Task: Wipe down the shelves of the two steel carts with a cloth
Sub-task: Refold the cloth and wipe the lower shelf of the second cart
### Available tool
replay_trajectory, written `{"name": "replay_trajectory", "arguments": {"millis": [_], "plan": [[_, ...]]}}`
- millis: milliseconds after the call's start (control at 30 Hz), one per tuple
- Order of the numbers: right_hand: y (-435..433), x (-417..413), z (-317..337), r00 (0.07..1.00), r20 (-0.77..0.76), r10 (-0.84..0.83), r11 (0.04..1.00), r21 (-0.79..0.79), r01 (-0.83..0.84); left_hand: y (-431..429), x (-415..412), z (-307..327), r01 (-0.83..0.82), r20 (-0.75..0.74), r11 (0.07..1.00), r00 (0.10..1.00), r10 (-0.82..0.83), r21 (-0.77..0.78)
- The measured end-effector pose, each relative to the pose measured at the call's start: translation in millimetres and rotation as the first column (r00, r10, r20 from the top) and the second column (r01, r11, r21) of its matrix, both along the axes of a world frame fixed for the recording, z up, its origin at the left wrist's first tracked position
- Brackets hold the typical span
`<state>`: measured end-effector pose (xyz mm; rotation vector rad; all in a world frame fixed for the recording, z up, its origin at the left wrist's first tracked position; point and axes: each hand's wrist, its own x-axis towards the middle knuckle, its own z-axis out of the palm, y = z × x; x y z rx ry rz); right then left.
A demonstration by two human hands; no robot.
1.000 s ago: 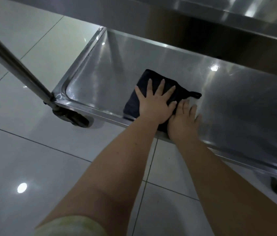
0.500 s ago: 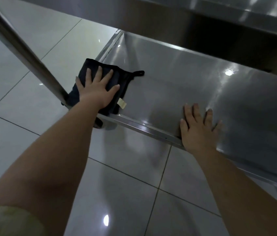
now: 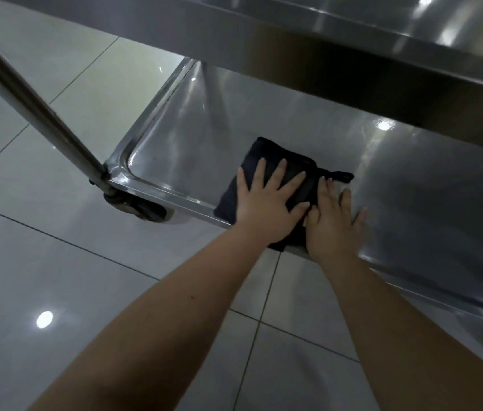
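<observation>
The dark folded cloth (image 3: 265, 151) lies on the cart's bottom shelf (image 3: 192, 137), over its front rim. Its long side runs from that rim toward the back of the shelf, and its hanging loop (image 3: 342, 175) sticks out to the right. The left hand (image 3: 266, 206) lies flat on the cloth with fingers spread, arm stretched forward, while the right hand (image 3: 333, 223) rests flat and open on the bare steel just beside it, its thumb side touching the cloth's edge.

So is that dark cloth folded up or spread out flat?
Folded. The cloth lies as a small thick pad under the left hand, with stacked edges showing near its hanging loop, on the bottom shelf.
</observation>
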<state>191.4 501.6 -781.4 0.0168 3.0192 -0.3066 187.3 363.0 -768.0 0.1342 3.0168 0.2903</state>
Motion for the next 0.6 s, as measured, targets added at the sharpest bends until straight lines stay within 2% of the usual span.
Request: {"name": "replay_trajectory", "arguments": {"millis": [100,200,333,500,600], "plan": [[0,0,1,1.000,-0.005,0.015,1.000,0.012,-0.015,-53,5,-2,-0.042,-0.019,0.999,0.999,0.042,-0.028],[0,-2,2,0.999,0.014,0.035,0.998,0.042,-0.035,-133,4,-3,-0.255,0.027,0.962,0.965,0.259,-0.099],[0,-2,3,0.999,0.022,0.050,0.999,0.016,-0.050,-198,1,0,-0.498,0.063,0.850,0.856,0.514,-0.174],[22,1,15,0.977,0.064,0.205,0.977,-0.074,-0.201,-193,-6,-1,-0.497,0.071,0.846,0.853,0.517,-0.194],[61,25,17,0.941,0.081,0.330,0.941,0.046,-0.334,-194,-11,-3,-0.474,0.126,0.852,0.852,0.508,-0.224]]}}
